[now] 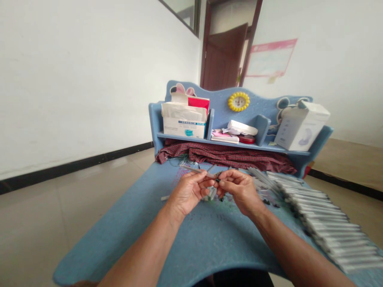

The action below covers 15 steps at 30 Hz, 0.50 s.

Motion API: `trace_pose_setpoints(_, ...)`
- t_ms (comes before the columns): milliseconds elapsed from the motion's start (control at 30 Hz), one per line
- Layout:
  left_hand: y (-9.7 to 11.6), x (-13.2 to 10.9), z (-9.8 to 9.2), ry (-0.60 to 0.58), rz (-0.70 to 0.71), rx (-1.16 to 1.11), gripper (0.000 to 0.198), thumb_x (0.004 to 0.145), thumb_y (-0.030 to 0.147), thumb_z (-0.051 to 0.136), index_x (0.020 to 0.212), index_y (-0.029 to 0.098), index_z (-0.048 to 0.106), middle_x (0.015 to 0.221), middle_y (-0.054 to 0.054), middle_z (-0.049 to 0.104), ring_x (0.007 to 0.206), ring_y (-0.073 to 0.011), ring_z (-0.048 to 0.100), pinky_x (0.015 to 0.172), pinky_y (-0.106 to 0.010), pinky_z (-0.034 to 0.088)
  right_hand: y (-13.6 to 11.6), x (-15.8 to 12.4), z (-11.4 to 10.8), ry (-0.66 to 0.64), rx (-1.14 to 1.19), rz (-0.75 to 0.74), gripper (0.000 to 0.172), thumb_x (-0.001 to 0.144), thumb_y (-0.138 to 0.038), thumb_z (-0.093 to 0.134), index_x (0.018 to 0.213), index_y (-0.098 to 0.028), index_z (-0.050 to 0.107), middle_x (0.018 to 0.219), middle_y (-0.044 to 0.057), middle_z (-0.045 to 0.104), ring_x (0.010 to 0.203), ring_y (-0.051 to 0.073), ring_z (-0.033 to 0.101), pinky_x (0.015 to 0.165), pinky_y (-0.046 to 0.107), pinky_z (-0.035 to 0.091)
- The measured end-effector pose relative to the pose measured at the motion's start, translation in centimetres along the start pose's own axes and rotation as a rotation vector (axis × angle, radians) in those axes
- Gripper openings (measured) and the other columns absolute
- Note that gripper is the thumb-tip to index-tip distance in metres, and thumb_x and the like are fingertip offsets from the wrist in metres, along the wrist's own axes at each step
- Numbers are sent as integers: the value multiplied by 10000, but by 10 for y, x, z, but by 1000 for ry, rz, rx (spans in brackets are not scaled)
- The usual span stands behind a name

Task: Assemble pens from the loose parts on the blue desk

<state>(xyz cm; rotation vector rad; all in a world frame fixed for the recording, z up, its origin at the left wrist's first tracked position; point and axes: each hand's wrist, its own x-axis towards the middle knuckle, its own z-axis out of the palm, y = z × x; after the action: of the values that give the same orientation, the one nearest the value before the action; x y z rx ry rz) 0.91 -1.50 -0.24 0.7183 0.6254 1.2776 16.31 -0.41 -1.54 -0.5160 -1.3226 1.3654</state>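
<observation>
Above the middle of the blue desk [185,247], my two hands meet at the fingertips. My left hand [187,193] is closed around a slim, translucent grey tube [193,169], like a pen barrel, which points up to the left. Pinched in the fingers of my right hand [241,187] is a small black piece [218,180], against the tube's near end. Whether the two are joined, I cannot tell. Loose clear tubes [261,180] and small black pieces [271,203] lie beside and beneath my hands.
A long row of clear, pen-like tubes with dark ends [326,219] covers the desk's right side. Behind my hands lies a bunched red checked cloth [227,156]. The shelf above holds a mask box [184,127], papers [224,137], a red tin [247,139] and a white box [302,125].
</observation>
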Motion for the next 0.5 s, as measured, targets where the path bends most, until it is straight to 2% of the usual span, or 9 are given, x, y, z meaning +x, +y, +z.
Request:
trace_pose_setpoints(167,0,-1,2,26,-1,11,86,787,51,530,741,86,593,663,-67,648,496,-101,584,385,-152,437,1,0,0,20,-4,1,123,647,-205,698,724,-159,615,619,6,663,460,117,577,448,236,485)
trace_pose_setpoints(500,-1,0,1,31,14,25,57,767,47,552,753,91,585,669,-67,645,512,-105,588,396,-156,439,-1,0,1,38,17,15,127,645,-196,699,725,-153,611,624,14,666,462,119,576,443,234,479)
